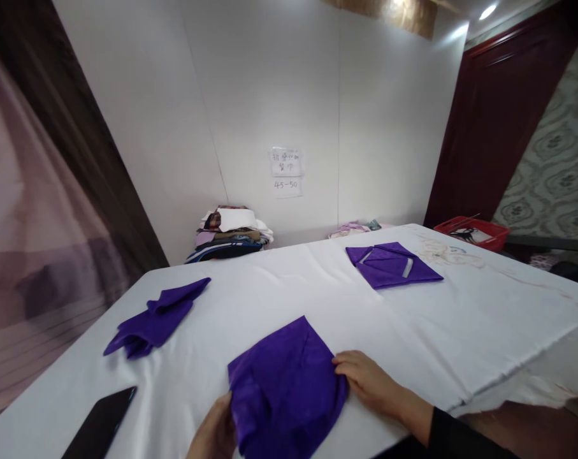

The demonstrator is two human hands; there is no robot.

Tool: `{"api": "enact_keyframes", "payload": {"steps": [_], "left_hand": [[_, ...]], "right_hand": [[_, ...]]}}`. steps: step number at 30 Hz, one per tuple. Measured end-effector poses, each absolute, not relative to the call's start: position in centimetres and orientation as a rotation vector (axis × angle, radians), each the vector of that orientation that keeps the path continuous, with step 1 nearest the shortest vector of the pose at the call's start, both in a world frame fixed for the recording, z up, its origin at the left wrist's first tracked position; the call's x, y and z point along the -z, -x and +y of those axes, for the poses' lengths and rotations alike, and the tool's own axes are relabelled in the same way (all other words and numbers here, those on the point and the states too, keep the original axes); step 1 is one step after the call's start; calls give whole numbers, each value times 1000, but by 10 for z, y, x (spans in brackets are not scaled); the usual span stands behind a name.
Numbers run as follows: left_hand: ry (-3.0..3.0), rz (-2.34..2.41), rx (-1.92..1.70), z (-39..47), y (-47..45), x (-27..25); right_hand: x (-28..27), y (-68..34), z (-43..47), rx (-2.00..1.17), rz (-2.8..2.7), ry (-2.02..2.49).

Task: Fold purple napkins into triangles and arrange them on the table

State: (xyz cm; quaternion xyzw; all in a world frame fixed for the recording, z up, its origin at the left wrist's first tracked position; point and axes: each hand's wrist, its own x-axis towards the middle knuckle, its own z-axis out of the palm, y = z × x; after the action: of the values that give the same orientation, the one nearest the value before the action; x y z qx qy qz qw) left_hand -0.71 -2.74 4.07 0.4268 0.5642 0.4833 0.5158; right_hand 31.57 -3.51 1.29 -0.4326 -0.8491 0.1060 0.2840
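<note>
A purple cloth napkin (289, 389), partly folded with a pointed top corner, is at the near side of the white-covered table, its lower part cut off by the frame. My left hand (216, 430) grips its left edge, with the fingertips partly hidden behind the cloth. On the opposite edge my right hand (365, 382) pinches the fabric between thumb and fingers. Further left lies a crumpled purple napkin (159, 319). A flat folded purple napkin (391, 264), with pale strips showing on it, rests toward the back right.
A dark phone (100, 424) lies at the front left of the table (269, 287). Stacked clothes (231, 233) stand by the white wall, which bears paper notes (287, 171). A red basket (496, 236) is beyond the far right edge; a pink curtain (35, 255) hangs left.
</note>
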Motion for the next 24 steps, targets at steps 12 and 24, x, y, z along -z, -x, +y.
{"api": "enact_keyframes", "payload": {"steps": [12,24], "left_hand": [[-696,1515,-1342,-46,2,-31],[-1386,1662,-984,-69,-6,-36]], "right_hand": [[-5,-316,-54,-511,-2304,1200],[17,-327,-49,-431,-2225,1280]]}}
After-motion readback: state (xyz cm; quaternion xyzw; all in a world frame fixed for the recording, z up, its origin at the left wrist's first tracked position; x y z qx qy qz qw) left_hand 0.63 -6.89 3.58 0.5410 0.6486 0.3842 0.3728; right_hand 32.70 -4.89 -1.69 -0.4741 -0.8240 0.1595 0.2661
